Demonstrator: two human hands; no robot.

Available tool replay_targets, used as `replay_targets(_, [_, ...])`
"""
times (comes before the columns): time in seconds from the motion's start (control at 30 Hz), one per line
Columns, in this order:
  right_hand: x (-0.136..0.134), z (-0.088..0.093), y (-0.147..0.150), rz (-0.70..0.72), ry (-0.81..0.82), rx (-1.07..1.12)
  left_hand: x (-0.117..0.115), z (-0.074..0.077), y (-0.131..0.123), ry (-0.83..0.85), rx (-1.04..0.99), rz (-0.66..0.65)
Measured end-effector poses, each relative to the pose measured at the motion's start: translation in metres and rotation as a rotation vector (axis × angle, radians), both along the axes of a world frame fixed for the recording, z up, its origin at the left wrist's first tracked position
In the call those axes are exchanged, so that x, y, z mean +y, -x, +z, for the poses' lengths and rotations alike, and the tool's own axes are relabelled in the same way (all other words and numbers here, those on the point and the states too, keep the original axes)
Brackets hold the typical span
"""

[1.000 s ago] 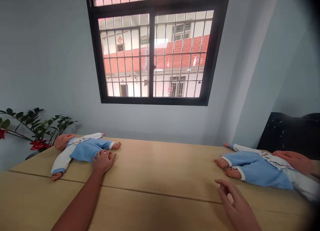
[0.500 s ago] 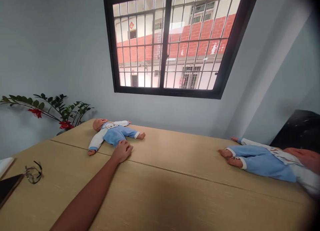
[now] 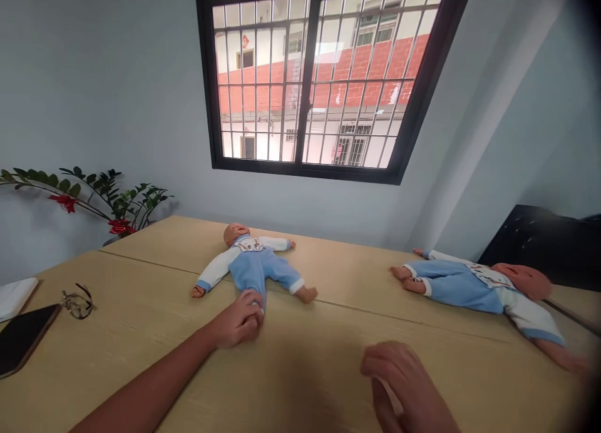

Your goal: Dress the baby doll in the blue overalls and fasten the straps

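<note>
Fingers of the right hand (image 3: pixel 408 378) half-curl over the table (image 3: pixel 141 348), thumb apart, holding nothing visible. Farther on, the left hand (image 3: pixel 238 321), forearm (image 3: pixel 159 383) stretched forward, is wrapped round the lower leg of a clothed doll (image 3: pixel 248 267) lying face-up. It looks light, its cloth soft and grippy; its trunk probably offers a steadier hold. A second doll (image 3: pixel 469 291) lies to the right.

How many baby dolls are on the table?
2. The first doll lies left of centre, one leg gripped by the left hand; the second doll lies at the right, its feet pointing toward the first.
</note>
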State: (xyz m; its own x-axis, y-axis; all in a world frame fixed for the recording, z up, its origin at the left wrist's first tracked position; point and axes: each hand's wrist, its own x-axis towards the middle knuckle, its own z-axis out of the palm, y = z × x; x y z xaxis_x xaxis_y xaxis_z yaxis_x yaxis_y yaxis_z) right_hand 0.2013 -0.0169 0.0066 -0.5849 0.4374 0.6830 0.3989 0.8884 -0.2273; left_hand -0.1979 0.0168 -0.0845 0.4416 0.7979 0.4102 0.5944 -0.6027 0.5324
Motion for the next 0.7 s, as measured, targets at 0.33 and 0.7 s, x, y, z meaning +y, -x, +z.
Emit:
replay_targets(0.33, [0.035, -0.069, -0.028, -0.228, 0.699, -0.022, -0.084, 0.021, -0.045, 0.174, -0.017, -0.260])
replay_targets(0.7, [-0.026, -0.026, 0.002, -0.087, 0.638, -0.141, -0.138, 0.033, -0.097, 0.276, 0.095, -0.340])
